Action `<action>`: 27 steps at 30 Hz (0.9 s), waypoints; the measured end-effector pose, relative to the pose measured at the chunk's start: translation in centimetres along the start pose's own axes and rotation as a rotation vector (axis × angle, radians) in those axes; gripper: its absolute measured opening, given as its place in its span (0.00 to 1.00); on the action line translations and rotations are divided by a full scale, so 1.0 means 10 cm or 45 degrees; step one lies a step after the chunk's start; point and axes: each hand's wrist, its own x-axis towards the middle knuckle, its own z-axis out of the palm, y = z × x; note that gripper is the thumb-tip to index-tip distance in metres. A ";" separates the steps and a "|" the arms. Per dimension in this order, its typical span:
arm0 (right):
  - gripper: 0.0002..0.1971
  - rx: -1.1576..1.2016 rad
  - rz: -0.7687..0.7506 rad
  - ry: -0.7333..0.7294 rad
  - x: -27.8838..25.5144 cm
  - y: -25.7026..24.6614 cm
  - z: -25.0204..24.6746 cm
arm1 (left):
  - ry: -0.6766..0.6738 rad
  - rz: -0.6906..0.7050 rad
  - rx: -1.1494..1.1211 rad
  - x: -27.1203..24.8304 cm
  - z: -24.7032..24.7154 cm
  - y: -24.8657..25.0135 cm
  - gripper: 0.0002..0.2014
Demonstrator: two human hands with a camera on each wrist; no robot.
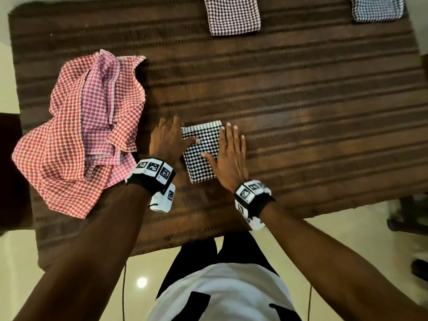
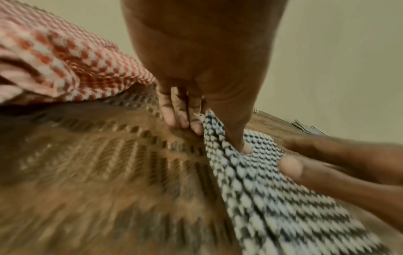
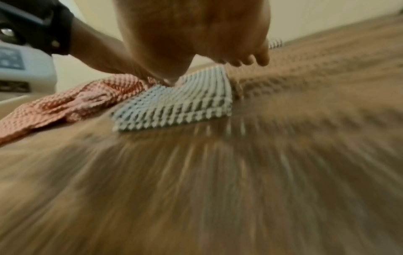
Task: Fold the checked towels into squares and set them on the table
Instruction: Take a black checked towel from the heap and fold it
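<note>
A black-and-white checked towel (image 1: 202,156), folded into a small square, lies on the table near its front edge. My left hand (image 1: 178,135) is at its left edge: the thumb (image 2: 235,124) presses on top while the fingers (image 2: 174,113) stand against the edge, pinching the raised side of the towel (image 2: 272,181). My right hand (image 1: 228,144) lies flat with straight fingers on the towel's right side (image 3: 181,101). At the left, several unfolded red and pink checked towels sit in a loose pile (image 1: 88,126).
A folded maroon checked towel (image 1: 232,15) lies at the far edge, and a folded dark checked one (image 1: 377,8) at the far right corner. A brown striped cloth (image 1: 301,100) covers the table. A dark stand (image 1: 407,214) is on the floor to the right.
</note>
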 end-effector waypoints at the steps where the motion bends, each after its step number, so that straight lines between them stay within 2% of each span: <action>1: 0.39 -0.035 -0.095 -0.017 0.16 -0.02 -0.09 | -0.039 -0.029 -0.056 0.02 -0.02 0.02 0.31; 5: 0.35 -0.191 -0.425 -0.243 0.65 -0.10 -0.37 | -0.125 -0.031 -0.188 0.05 -0.02 0.06 0.29; 8: 0.21 -0.103 -0.581 -0.258 0.73 -0.08 -0.60 | -0.077 0.127 -0.304 -0.01 -0.06 0.10 0.26; 10: 0.12 0.064 -0.619 -0.263 0.69 -0.04 -0.75 | -0.035 0.136 -0.486 -0.06 -0.11 0.13 0.22; 11: 0.10 0.121 -0.609 -0.268 0.66 -0.02 -0.81 | -0.031 0.093 -0.580 -0.10 -0.12 0.14 0.22; 14: 0.10 0.288 -0.578 -0.196 0.63 0.04 -1.02 | -0.088 -0.110 -0.932 -0.17 -0.10 0.10 0.32; 15: 0.10 0.358 -0.584 -0.150 0.63 0.03 -1.11 | -0.068 -0.188 -1.071 -0.22 -0.12 0.10 0.32; 17: 0.09 0.522 -0.581 -0.108 0.66 -0.02 -1.30 | 0.011 -0.290 -1.361 -0.35 -0.19 0.15 0.23; 18: 0.09 0.615 -0.570 -0.112 0.68 -0.08 -1.38 | 0.038 -0.333 -1.506 -0.41 -0.24 0.18 0.22; 19: 0.09 0.714 -0.554 -0.134 0.72 -0.14 -1.47 | 0.018 -0.369 -1.655 -0.47 -0.26 0.19 0.26; 21: 0.09 0.903 -0.539 -0.186 0.78 -0.30 -1.61 | -0.197 -0.416 -1.974 -0.57 -0.35 0.18 0.34; 23: 0.08 1.092 -0.483 -0.243 0.87 -0.47 -1.69 | -0.364 -0.417 -2.190 -0.58 -0.45 0.08 0.33; 24: 0.07 1.181 -0.442 -0.273 0.92 -0.54 -1.71 | -0.335 -0.435 -2.196 -0.57 -0.53 0.05 0.31; 25: 0.08 1.231 -0.393 -0.290 1.01 -0.65 -1.72 | -0.236 -0.435 -2.176 -0.51 -0.63 -0.06 0.29; 27: 0.11 1.238 -0.295 -0.281 1.19 -0.84 -1.69 | 0.040 -0.436 -2.014 -0.41 -0.87 -0.26 0.20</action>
